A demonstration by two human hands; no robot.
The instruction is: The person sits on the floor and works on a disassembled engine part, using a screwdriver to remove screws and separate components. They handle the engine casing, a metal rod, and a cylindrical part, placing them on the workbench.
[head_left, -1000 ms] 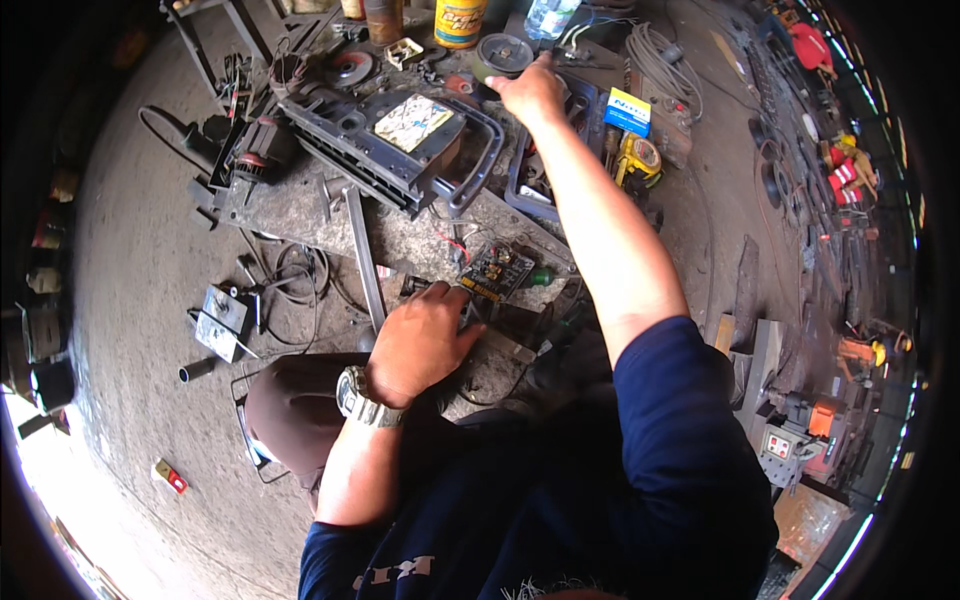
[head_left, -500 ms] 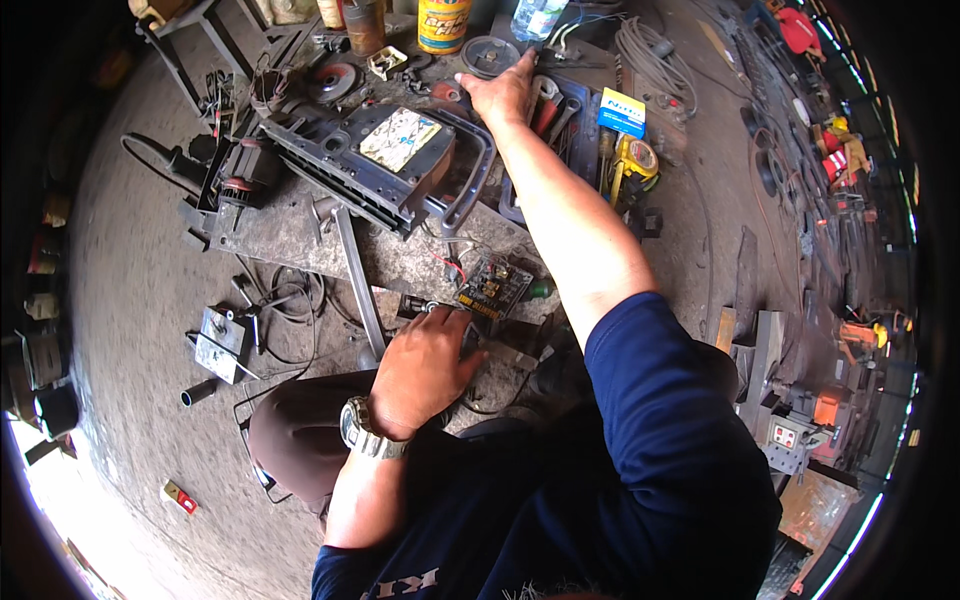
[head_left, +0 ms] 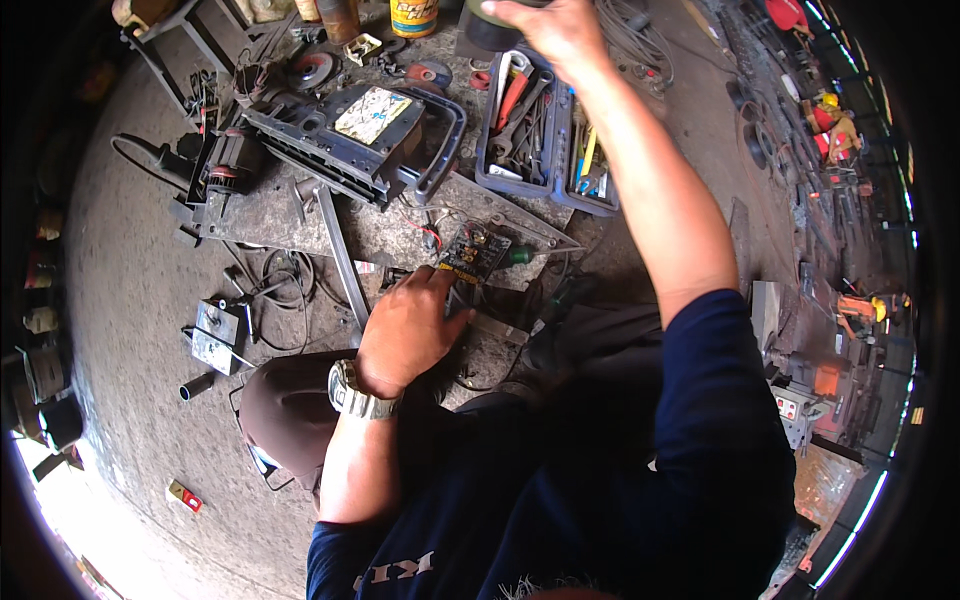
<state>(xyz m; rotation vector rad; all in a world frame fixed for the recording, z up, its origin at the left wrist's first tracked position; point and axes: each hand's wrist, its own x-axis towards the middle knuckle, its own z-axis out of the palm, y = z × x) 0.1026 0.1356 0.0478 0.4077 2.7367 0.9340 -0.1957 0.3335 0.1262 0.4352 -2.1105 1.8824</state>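
At the top edge, my right hand (head_left: 565, 38) is closed on a dark round object (head_left: 490, 32); my thumb lies across it and the frame cuts off part of it. Below that hand is a dark blue tool tray (head_left: 515, 184) with wrenches and a red-handled tool (head_left: 513, 98). My left hand (head_left: 408, 325) is low in front of me with curled fingers, beside a black printed piece with yellow lettering (head_left: 472, 255). What those fingers grip is hidden under the palm. A black power tool body (head_left: 375, 145) with a loop handle lies on its side beyond it.
A metal plate (head_left: 270, 222) lies under the tool body. A grey metal bar (head_left: 341, 262) leans at its front edge. Cables (head_left: 300, 290) and a small metal box (head_left: 215, 337) are on the floor at left. A yellow can (head_left: 413, 18) stands at the back.
My right hand has moved up and right, from over the tool tray, with the dark round object. More of the tray shows. The yellow-blue box and tape measure are out of sight. My left hand has barely moved.
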